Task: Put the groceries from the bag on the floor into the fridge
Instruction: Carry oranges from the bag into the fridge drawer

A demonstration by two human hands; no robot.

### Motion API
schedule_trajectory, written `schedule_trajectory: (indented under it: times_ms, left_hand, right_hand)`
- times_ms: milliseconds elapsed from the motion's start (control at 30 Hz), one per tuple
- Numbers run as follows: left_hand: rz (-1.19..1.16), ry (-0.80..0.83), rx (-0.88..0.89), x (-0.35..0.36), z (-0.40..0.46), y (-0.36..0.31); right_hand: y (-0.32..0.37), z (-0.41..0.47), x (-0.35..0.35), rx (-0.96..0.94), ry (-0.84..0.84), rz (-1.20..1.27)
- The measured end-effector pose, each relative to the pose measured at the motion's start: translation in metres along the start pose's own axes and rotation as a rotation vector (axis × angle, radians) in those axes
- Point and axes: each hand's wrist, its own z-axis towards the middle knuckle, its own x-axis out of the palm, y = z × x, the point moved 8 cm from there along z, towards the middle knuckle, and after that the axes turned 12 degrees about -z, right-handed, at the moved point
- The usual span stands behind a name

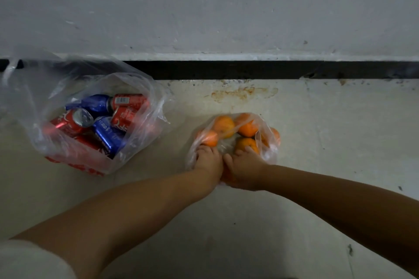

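A clear plastic bag (265, 140) of several oranges lies on the pale floor at centre right. Both of my hands reach into its near side. My left hand (208, 158) has its fingers curled over an orange (209, 137) at the bag's left. My right hand (243, 165) grips another orange (248, 142), with an orange patch showing under its palm. More oranges (224, 125) lie at the far side of the bag. A second clear bag (140, 88) at the left holds several red and blue drink cans (106, 133). No fridge is in view.
A white wall (226, 7) with a black skirting strip (249, 70) runs across just behind both bags. A rusty stain (240, 93) marks the floor behind the orange bag. Bare floor (340, 131) stretches to the right and toward me.
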Motion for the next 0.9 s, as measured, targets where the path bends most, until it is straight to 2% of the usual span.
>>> schedule_trajectory:
  times_ms: [100,200,267,367,567,733,900]
  left_hand:
    - [-0.087,0.075,-0.003,0.014,0.004,0.001]
    - [-0.343,0.077,0.074,0.025,0.000,0.011]
    - [-0.346,-0.003,0.128,0.020,-0.003,0.023]
    - [-0.415,-0.144,0.084,0.004,-0.017,0.036]
    - [-0.664,-0.295,0.011,-0.007,-0.072,0.037]
    - [-0.737,-0.174,0.009,-0.055,-0.135,0.018]
    - [-0.667,-0.165,0.058,-0.149,-0.214,0.013]
  right_hand:
    - [0.008,-0.001,-0.001,-0.039,0.127,-0.028]
    - [0.015,-0.001,0.004,-0.022,0.157,-0.021]
    - [0.016,0.002,0.008,0.006,0.159,0.019]
    - [0.014,-0.001,0.009,0.074,0.168,0.138]
    - [0.008,-0.039,0.007,0.326,0.157,0.394]
    - [-0.006,-0.098,-0.043,0.449,0.077,0.518]
    - [-0.015,-0.163,-0.133,0.444,0.134,0.476]
